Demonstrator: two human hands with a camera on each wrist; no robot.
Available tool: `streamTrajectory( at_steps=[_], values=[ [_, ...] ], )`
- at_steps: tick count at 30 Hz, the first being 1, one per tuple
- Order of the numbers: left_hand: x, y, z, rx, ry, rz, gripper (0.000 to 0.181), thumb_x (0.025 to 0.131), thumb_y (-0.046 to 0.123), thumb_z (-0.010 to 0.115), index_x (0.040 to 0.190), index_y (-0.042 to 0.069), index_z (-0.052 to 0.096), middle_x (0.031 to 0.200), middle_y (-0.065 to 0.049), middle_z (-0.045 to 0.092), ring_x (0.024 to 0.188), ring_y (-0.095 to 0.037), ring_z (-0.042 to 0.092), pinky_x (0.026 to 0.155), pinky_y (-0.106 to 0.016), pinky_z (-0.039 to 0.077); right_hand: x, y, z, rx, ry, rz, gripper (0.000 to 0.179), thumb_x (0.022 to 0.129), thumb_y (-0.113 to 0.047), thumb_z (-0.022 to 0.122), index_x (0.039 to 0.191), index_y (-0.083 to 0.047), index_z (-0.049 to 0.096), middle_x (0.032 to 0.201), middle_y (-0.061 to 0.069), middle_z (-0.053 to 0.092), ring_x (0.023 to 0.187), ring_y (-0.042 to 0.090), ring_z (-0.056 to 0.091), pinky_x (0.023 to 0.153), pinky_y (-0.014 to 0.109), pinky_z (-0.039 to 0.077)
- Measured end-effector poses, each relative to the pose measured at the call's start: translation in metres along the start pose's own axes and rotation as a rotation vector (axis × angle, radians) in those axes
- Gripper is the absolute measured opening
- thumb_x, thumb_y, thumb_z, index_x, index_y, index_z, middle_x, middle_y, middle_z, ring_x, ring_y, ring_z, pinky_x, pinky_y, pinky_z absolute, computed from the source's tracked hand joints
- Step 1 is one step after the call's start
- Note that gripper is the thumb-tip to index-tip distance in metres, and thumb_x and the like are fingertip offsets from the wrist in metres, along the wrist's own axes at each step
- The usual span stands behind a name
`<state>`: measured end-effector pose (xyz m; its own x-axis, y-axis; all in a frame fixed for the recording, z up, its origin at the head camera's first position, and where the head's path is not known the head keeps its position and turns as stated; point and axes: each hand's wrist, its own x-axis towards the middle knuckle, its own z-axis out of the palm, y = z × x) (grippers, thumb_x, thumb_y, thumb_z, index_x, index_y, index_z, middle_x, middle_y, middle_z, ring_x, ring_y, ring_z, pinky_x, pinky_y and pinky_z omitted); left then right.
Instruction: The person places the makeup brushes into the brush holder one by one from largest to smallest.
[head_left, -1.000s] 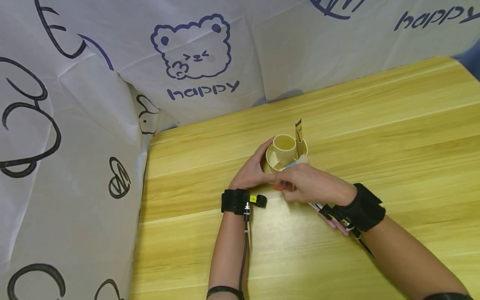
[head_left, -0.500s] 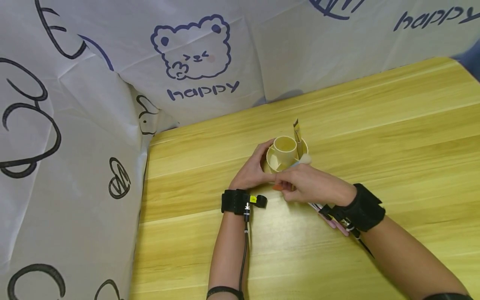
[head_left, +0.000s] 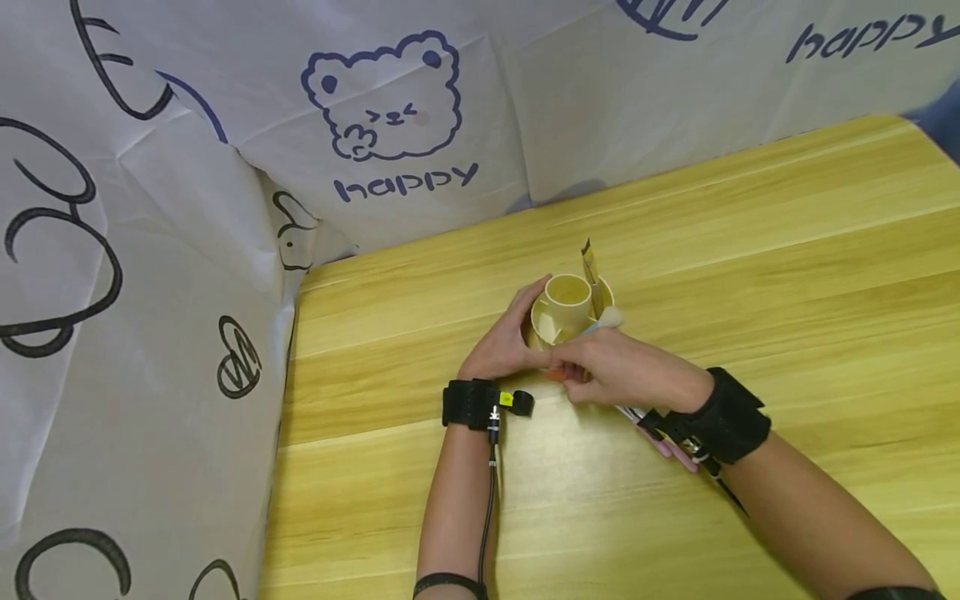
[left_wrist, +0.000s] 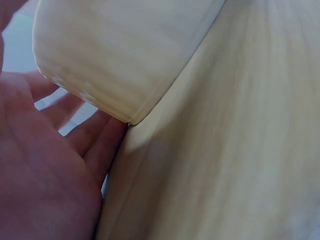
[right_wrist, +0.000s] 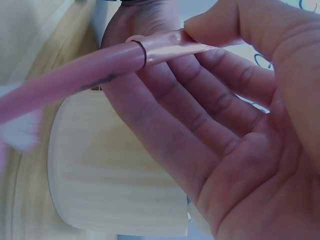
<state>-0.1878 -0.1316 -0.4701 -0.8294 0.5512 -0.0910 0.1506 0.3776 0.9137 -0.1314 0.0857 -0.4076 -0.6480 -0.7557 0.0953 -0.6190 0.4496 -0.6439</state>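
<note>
My left hand (head_left: 506,346) curls round the left side of a round, pale yellow holder (head_left: 542,327), also seen as a wood-toned wall (left_wrist: 125,55) in the left wrist view. Inside it are a smaller cup (head_left: 567,307), an upright slim yellow packet (head_left: 591,271) and a pale tuft (head_left: 611,317). Close in front of the holder, my right hand (head_left: 618,367) pinches a brush, its pink handle (right_wrist: 75,77) and copper ferrule (right_wrist: 165,47) showing in the right wrist view. The brush's far end is hidden at my thumb and fingertips.
Pink handle ends (head_left: 678,457) show beneath the right wrist, and white bristles (right_wrist: 22,130) appear at the right wrist view's left edge. The wood-grain table (head_left: 787,317) meets a printed white cloth (head_left: 600,100) behind and at left. Each wrist wears a black strap.
The yellow packet's top has tipped leftward, and the pale tuft has shifted slightly right. Both hands keep nearly the same place.
</note>
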Motion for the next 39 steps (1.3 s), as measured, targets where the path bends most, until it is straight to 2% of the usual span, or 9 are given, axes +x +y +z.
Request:
streamTrajectory(
  at_steps=[3,9,20,25,39],
  values=[
    [-0.0003,-0.0003,0.0005,-0.015,-0.002,-0.010,0.107,0.077,0.018,0.089,0.162,0.041,0.027,0.165,0.005,0.034,0.147,-0.021,0.042,0.123,-0.048,0.036,0.0001,-0.0009,-0.0003,0.000,0.002,-0.001,0.010,0.086,-0.005,0.067,0.088,-0.014,0.067,0.075,-0.010,0.055,0.067,0.002,0.048,0.062,0.019,0.043],
    [-0.0002,0.0005,0.0017,-0.010,0.010,-0.015,0.105,0.077,0.017,0.089,0.161,0.039,0.031,0.163,0.004,0.040,0.143,-0.022,0.046,0.120,-0.047,0.040,-0.0003,-0.0005,-0.0009,-0.011,-0.001,0.008,0.011,0.086,-0.005,0.067,0.091,-0.014,0.069,0.077,-0.009,0.059,0.068,0.002,0.051,0.063,0.019,0.045],
    [-0.0007,0.0002,0.0022,-0.044,0.022,-0.014,0.103,0.076,0.016,0.090,0.159,0.036,0.034,0.159,0.001,0.043,0.142,-0.022,0.047,0.120,-0.047,0.040,-0.0015,-0.0015,-0.0032,-0.009,0.010,0.040,0.011,0.087,-0.007,0.069,0.096,-0.013,0.072,0.082,-0.008,0.064,0.072,0.003,0.055,0.067,0.020,0.049],
    [-0.0011,0.0000,0.0025,-0.026,0.028,-0.016,0.103,0.076,0.017,0.091,0.159,0.036,0.034,0.158,0.002,0.045,0.142,-0.020,0.048,0.120,-0.045,0.041,-0.0023,-0.0020,-0.0049,-0.014,0.025,0.047,0.012,0.088,-0.008,0.069,0.099,-0.011,0.073,0.084,-0.007,0.067,0.075,0.004,0.058,0.069,0.021,0.051],
    [-0.0001,0.0002,0.0035,-0.034,0.026,-0.010,0.099,0.078,0.017,0.091,0.157,0.034,0.034,0.157,0.000,0.047,0.142,-0.020,0.050,0.118,-0.044,0.044,-0.0043,-0.0009,-0.0081,-0.016,0.018,0.084,0.014,0.089,-0.008,0.068,0.101,-0.012,0.074,0.085,-0.007,0.067,0.076,0.004,0.057,0.070,0.022,0.051]
  ],
)
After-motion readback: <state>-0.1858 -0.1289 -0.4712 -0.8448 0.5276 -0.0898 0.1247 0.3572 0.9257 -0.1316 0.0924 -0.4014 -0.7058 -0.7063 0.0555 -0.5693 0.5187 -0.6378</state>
